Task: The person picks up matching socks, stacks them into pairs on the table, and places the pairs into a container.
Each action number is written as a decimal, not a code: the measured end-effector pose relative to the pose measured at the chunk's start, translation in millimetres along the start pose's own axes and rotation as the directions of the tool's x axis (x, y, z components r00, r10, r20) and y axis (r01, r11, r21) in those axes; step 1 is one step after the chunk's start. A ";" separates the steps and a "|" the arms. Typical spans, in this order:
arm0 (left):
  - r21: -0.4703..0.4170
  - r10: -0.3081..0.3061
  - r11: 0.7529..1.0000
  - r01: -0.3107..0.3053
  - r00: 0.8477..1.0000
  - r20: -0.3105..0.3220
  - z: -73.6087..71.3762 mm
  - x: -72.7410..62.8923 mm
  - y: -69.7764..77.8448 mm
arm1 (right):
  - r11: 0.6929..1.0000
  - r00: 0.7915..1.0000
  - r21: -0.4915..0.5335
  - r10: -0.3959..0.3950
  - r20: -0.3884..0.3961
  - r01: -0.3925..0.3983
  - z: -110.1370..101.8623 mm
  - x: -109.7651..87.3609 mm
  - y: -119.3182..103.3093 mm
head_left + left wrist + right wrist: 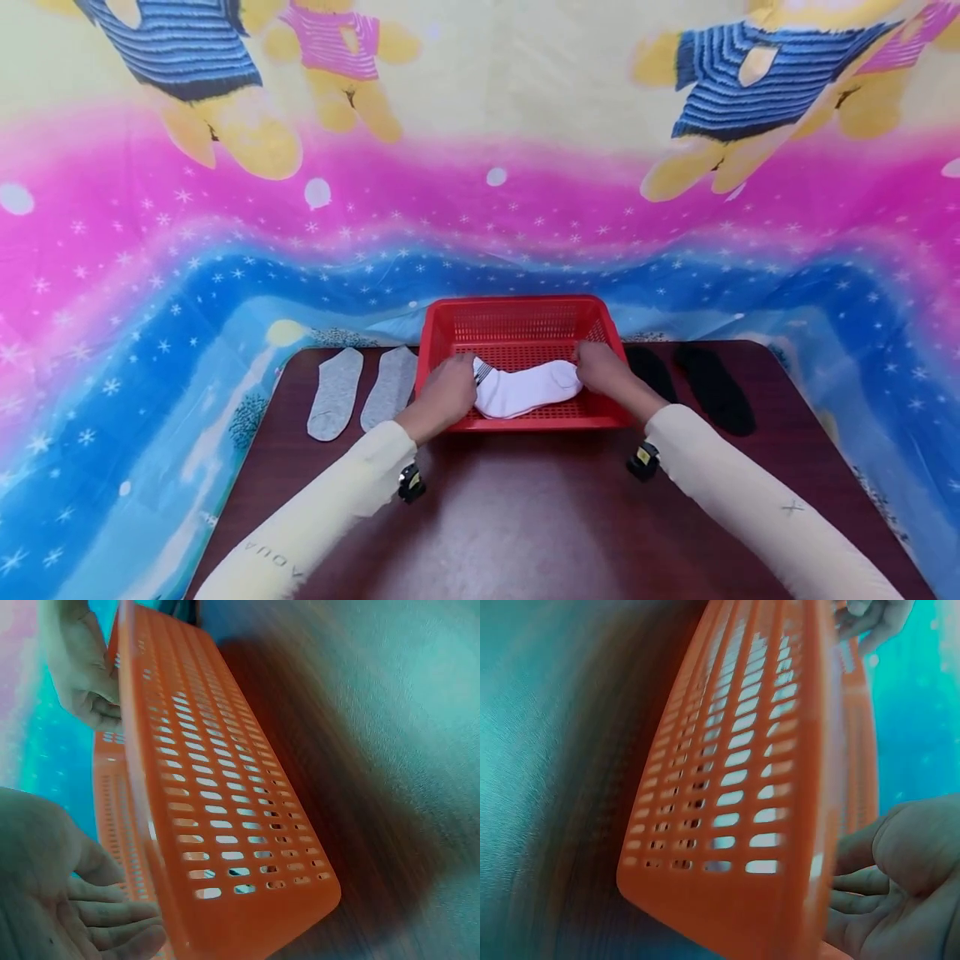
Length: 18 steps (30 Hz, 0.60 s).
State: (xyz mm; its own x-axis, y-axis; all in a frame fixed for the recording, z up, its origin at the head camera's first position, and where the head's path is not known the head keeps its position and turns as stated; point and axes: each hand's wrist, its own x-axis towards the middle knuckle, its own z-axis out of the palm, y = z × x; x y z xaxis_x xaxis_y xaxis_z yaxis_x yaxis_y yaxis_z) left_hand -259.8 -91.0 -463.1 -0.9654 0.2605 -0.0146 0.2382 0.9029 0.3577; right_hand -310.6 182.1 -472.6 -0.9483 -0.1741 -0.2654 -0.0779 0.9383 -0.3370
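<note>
A white sock (528,388) with dark stripes at its cuff lies stretched sideways inside a red plastic basket (517,425). My left hand (447,390) grips the sock at the cuff end, its wrist over the basket's left side. At the toe end, my right hand (602,369) holds the sock with curled fingers. Both wrist views look at the basket's slotted front wall, with white showing through its slots. There, the fingers (124,922) of the left hand and the fingers (859,889) of the right reach behind the rim, their tips partly hidden.
Two grey socks (335,394) lie flat on the dark wooden table (517,517) left of the basket. Two black socks (714,392) lie to its right, one partly behind my right arm. A patterned cloth (480,225) hangs behind the table and along its sides.
</note>
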 end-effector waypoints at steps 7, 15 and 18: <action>0.120 0.143 0.985 -0.123 0.975 -0.170 -8.9 -26.7 -9.3 | 0.989 0.992 0.103 -0.096 -0.082 0.104 -14.2 -27.7 -0.6; 0.257 0.242 0.948 -0.189 0.951 -0.194 1.8 -53.8 -12.6 | 0.956 0.960 0.148 -0.231 -0.158 0.255 -26.6 -55.7 25.2; 0.271 0.273 0.940 -0.209 0.935 -0.227 7.1 -61.5 -14.1 | 0.945 0.935 0.126 -0.267 -0.232 0.301 -29.6 -64.7 35.4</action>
State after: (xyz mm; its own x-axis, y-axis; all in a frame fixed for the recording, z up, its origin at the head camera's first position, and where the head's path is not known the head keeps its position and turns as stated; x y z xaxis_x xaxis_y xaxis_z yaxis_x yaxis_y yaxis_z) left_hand -203.0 -117.2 -473.8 -0.8616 0.4127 0.2956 0.4544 0.8866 0.0865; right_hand -261.1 235.4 -440.6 -0.9376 -0.3439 0.0512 -0.3202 0.7970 -0.5121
